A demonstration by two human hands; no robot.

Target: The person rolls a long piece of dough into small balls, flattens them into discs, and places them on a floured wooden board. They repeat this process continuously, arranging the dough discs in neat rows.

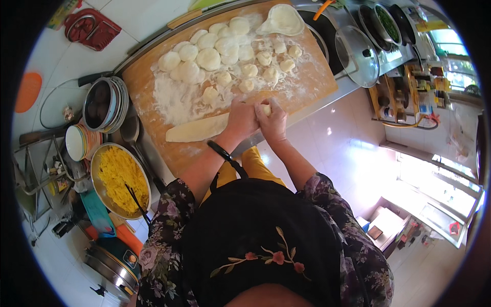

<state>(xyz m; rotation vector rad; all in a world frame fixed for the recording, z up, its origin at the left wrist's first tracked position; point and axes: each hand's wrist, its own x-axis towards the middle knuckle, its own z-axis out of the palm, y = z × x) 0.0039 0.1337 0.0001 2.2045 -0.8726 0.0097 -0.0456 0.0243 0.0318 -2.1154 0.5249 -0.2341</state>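
My left hand (242, 119) is closed around the near end of a long roll of dough (197, 129). The rest of the roll lies along the front of a floured wooden board (145, 115). My right hand (277, 122) presses against the left and grips a small knob of dough (266, 110); my fingers hide whether it is joined to the roll. Beyond my hands, several small dough lumps (249, 70) are scattered in flour. Flattened dough rounds (208, 59) lie overlapping farther back, and a larger piece of dough (283, 20) rests at the far right corner.
Left of the board are stacked bowls (100, 103), a metal ladle (130, 128) and a bowl of shredded yellow food (122, 178) with black chopsticks (134, 197). A glass lid (357, 57) leans by the stove at right, near pans (387, 25) and a spice rack (399, 92).
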